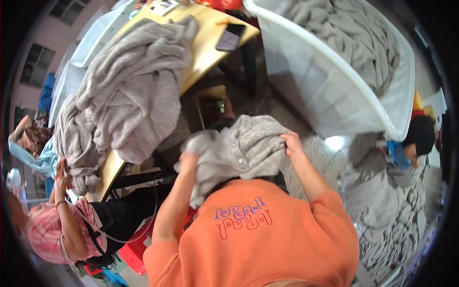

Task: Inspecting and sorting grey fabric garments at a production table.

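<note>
A light grey knitted cardigan (256, 146) with small buttons down its front lies bunched over my lap. My right hand (291, 144) is closed on its right edge, fingers pinching the knit. At the cardigan's left side, my left hand (188, 159) is against the cloth; it and the fabric around it are smeared by motion, and its fingers cannot be made out. To my left, a big heap of grey knitted garments (138, 86) covers much of the yellow tabletop (205, 50) and hangs over its edge.
A phone-like black device (230, 37) lies near the table's corner. At the upper right stands a large white plastic bin (325, 71) filled with grey knitwear. A cardboard box (208, 106) sits under the table. More grey garments (382, 201) lie at right. A person in pink plaid (62, 232) works at left.
</note>
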Motion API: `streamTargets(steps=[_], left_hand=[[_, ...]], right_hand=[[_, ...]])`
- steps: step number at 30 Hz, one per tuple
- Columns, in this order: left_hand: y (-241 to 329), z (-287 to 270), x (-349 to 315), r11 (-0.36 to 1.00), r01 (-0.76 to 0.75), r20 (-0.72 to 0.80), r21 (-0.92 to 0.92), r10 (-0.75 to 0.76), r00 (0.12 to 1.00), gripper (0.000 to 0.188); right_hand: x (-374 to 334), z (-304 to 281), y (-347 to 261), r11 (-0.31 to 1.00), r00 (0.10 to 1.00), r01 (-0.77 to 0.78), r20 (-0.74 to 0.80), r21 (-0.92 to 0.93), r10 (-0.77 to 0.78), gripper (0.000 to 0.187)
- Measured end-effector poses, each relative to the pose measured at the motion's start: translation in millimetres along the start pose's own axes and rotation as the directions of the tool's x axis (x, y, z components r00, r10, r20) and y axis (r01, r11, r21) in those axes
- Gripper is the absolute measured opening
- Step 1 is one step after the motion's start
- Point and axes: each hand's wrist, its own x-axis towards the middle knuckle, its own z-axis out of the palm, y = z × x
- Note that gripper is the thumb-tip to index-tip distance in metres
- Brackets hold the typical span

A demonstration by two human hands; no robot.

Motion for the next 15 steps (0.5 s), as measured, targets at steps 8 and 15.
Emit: streamTargets(steps=[8, 15], left_hand=[[259.6, 77.9, -127.3, -0.208, -0.913, -0.105, -0.351, 0.978, -0.182, 0.073], [265.7, -39.3, 18.0, 0.054, -0.607, -0.117, 0.793, 0.991, -0.064, 0.054]], right_hand=[[-127.3, 11.9, -225.8, 0.142, 0.126, 0.988, -0.239, -0.052, -0.963, 0.041], [-68.2, 17.8, -48.4, 0.969, 0.975, 0.186, -0.095, -0.162, -0.203, 0.013]])
